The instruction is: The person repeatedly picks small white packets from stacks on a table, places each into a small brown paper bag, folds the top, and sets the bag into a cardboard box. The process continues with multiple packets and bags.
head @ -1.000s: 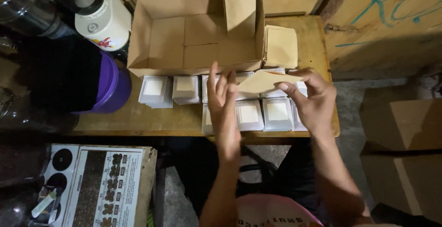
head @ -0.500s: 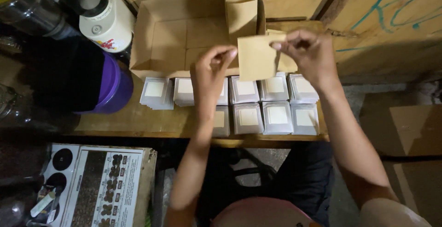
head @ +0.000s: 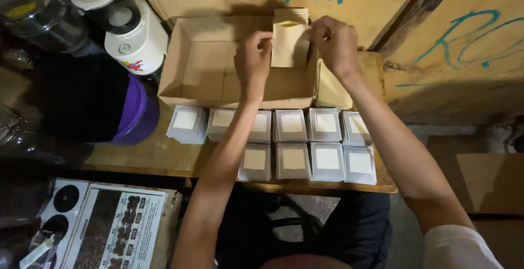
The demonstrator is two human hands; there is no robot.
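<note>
1. The wooden table (head: 164, 157) holds everything. One big cardboard box (head: 207, 64) sits at its far side, open on top. Most of the box looks bare inside, so there seems to be much room left to fill.
2. One dark tub with a purple rim (head: 131, 110) stands to the left, with one white jar (head: 128, 26) behind it.
3. Ten small white packets (head: 292, 126) lie in two rows near the person: six in the far row, four in the near row. They are not in the box.
4. A stack of brown paper bags (head: 289, 16) stands at the far right of the box.
5. The left hand (head: 254, 56) and the right hand (head: 335, 42) both pinch one brown paper bag (head: 285, 48), holding it upright over the right end of the box.
</note>
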